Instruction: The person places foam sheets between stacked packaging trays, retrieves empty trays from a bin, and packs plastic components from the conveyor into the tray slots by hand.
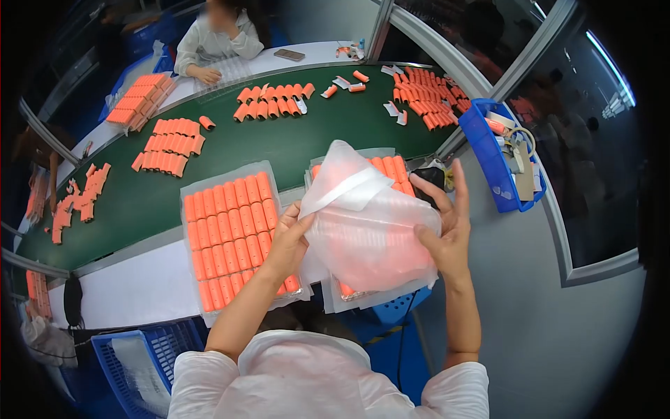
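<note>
My left hand (287,241) pinches the left edge of a translucent plastic sheet (363,244), which is folded over at its top. The thumb of my right hand (450,234) lies over the right side of the sheet, with two fingers stretched up and apart; its other fingers are partly hidden. Beneath the sheet is a tray of orange cylindrical pieces (394,167), mostly covered. Left of it, close to my left forearm, another clear tray (296,285) holds rows of the same orange pieces (230,227).
Groups of orange pieces (171,146) lie on the green work surface (230,150). Across it sits a person in white (216,45), near stacked trays (139,101) and a phone (289,54). A blue bin (499,174) is at right, a blue crate (167,353) low at left.
</note>
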The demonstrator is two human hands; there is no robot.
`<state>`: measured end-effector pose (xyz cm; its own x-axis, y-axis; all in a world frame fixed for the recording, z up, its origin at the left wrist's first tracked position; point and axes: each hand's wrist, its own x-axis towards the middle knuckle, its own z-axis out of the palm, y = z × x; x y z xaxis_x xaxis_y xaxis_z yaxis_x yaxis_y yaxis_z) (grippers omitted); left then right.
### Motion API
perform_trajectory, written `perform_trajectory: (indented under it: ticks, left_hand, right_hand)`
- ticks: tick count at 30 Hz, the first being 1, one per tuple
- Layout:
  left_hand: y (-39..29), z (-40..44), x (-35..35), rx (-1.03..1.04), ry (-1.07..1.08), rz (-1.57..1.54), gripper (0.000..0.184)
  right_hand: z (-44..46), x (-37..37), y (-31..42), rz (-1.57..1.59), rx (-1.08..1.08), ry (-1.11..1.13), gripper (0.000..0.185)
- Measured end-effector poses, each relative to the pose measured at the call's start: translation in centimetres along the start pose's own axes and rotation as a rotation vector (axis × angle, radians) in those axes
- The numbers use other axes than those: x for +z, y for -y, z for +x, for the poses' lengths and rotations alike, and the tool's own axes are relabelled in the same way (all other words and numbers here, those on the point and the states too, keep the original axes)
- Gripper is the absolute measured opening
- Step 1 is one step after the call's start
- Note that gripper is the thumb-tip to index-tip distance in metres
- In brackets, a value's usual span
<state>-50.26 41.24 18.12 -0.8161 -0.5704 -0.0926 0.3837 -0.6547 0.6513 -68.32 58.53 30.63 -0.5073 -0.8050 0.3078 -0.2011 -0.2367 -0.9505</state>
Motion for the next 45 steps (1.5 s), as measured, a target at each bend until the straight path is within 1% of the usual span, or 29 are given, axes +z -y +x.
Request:
perform_trajectory:
  ticks: [3,5,6,7,8,10,11,12,14,16,17,18,19,20,21,23,24,26,27,28,29,30,31,32,35,38,42,44,45]
  left_hand:
    - [1.2,0.1,0.9,-0.087,0.010,-0.122,0.027]
    - [3.9,-0.3,-1.2,-0.317,-0.091,-0.064,0.031]
    - [5.2,-0.2,-2.6,-0.440,-0.161,0.018,0.032]
    - [5.3,-0.5,-1.9,-0.470,-0.232,0.115,0.040]
    - [5.3,-0.2,-2.0,-0.477,-0.224,0.112,0.040]
    - [4.7,0.0,-2.2,-0.489,-0.009,0.430,0.058]
    - [4.9,0.6,-2.0,-0.489,0.092,0.497,0.079]
    - [5.1,1.0,-1.3,-0.497,0.095,0.497,0.079]
    - [6.0,2.2,0.7,-0.035,0.093,0.981,0.065]
    - [6.7,4.0,2.5,-0.122,0.050,0.845,0.061]
    - [7.0,4.8,3.5,-0.212,0.000,0.713,0.058]
    - [7.2,5.7,4.7,-0.209,0.003,0.711,0.058]
    - [7.3,6.6,6.1,-0.276,0.122,0.500,0.055]
    - [7.2,7.3,6.9,-0.341,0.242,0.287,0.052]
    - [7.3,8.0,7.1,-0.340,0.250,0.287,0.052]
    - [7.4,9.2,7.3,-0.223,0.055,0.166,0.049]
    - [6.9,8.8,7.4,-0.130,0.028,0.061,0.041]
    - [8.1,9.5,5.0,-0.096,-0.023,0.058,0.041]
    - [8.6,9.7,3.5,-0.068,-0.080,0.060,0.041]
    - [8.6,9.4,2.3,-0.147,-0.134,0.063,0.044]
    - [8.6,9.0,0.9,-0.146,-0.137,0.066,0.044]
    - [8.7,8.9,-0.4,-0.254,-0.092,-0.032,0.047]
    - [8.6,9.1,-1.2,-0.359,-0.046,-0.135,0.049]
    - [8.1,9.2,-1.5,-0.354,-0.048,-0.138,0.049]
    - [7.2,9.3,-2.7,-0.410,0.061,0.102,0.053]
    - [7.5,12.0,-3.9,-0.327,-0.055,-0.155,0.056]
    - [9.3,13.1,-3.0,-0.151,-0.198,-0.107,0.058]
    - [10.0,12.6,-3.1,0.053,-0.379,0.337,0.066]
    - [10.1,12.4,-3.1,0.052,-0.379,0.336,0.066]
  right_hand:
    - [-1.1,-2.4,-1.1,-0.082,0.033,-0.091,0.103]
    - [-2.7,-5.5,-5.9,-0.190,0.298,-0.114,0.107]
    - [-3.8,-6.7,-7.5,-0.245,0.534,-0.145,0.108]
    - [-4.5,-7.3,-8.3,-0.195,0.556,-0.159,0.109]
    - [-5.2,-8.0,-9.1,-0.145,0.580,-0.170,0.109]
    - [-5.2,-7.8,-7.6,-0.174,0.579,-0.194,0.109]
    - [-5.1,-7.8,-7.3,-0.208,0.611,-0.173,0.107]
    - [-4.9,-7.8,-7.2,-0.242,0.638,-0.152,0.105]
    - [-4.9,-7.9,-7.1,-0.249,0.640,-0.148,0.104]
    - [-4.2,-6.8,-5.3,-0.081,0.531,-0.128,0.102]
    - [-4.0,-6.5,-4.7,-0.086,0.529,-0.130,0.102]
    - [-3.8,-6.3,-4.1,-0.128,0.409,-0.083,0.102]
    - [-3.5,-6.0,-3.3,-0.169,0.286,-0.037,0.101]
    - [-3.3,-5.5,-2.1,-0.173,0.282,-0.040,0.101]
    - [-3.3,-4.8,-0.5,-0.175,0.241,-0.009,0.101]
    - [-3.6,-5.1,0.2,-0.289,0.057,0.005,0.100]
    - [-4.0,-5.5,0.8,-0.275,0.080,-0.076,0.100]
    - [-3.9,-6.2,0.4,-0.206,0.031,-0.196,0.099]
    - [-3.8,-6.7,-0.6,-0.176,0.118,-0.203,0.100]
    - [-3.8,-7.3,-1.9,-0.144,0.207,-0.208,0.101]
    - [-4.0,-7.8,-4.0,-0.055,0.323,-0.266,0.104]
    - [-4.6,-9.1,-6.3,-0.083,0.435,-0.282,0.103]
    - [-4.7,-9.5,-8.0,-0.113,0.473,-0.277,0.103]
    - [-4.7,-9.9,-9.0,-0.143,0.514,-0.272,0.103]
    - [-3.7,-11.0,-9.6,-0.070,0.639,-0.264,0.096]
    - [-3.6,-13.3,-12.1,-0.001,0.678,-0.290,0.089]
    - [-3.8,-15.3,-13.0,0.041,0.731,-0.387,0.082]
    - [-4.6,-16.5,-14.3,0.044,0.753,-0.404,0.082]
    - [-4.9,-16.6,-14.4,0.046,0.773,-0.418,0.082]
